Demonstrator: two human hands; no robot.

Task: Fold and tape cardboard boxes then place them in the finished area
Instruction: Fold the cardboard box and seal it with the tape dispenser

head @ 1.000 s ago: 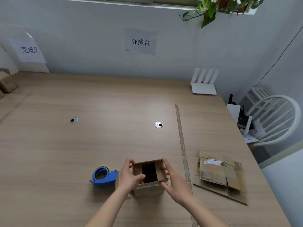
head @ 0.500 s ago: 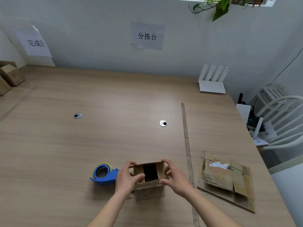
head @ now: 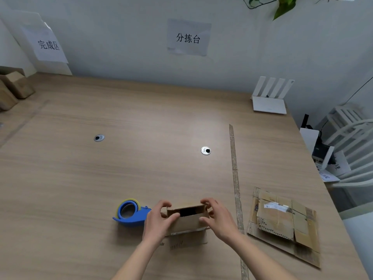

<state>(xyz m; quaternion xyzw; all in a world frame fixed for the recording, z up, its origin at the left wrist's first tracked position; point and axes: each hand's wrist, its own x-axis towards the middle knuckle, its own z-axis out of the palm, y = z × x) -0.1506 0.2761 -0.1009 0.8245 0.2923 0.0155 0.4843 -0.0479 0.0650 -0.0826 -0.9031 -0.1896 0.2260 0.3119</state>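
A small brown cardboard box [head: 186,223] stands on the wooden table [head: 141,168] near its front edge, with a narrow dark gap left between its top flaps. My left hand [head: 158,221] grips its left side, thumb on the top flap. My right hand [head: 219,217] grips its right side, fingers curled over the top. A blue tape dispenser [head: 131,214] lies just left of my left hand. Flattened cardboard boxes [head: 284,223] are stacked to the right.
A strip of tape [head: 235,178] runs down the table right of the box. Folded boxes [head: 14,87] sit at the far left under a paper sign [head: 48,45]. A white router [head: 269,98] stands at the back right, a white chair [head: 353,142] beyond the table edge.
The dark opening at the box top has narrowed as both hands pressed the flaps inward. The camera has shifted slightly, so the scene sits further right.
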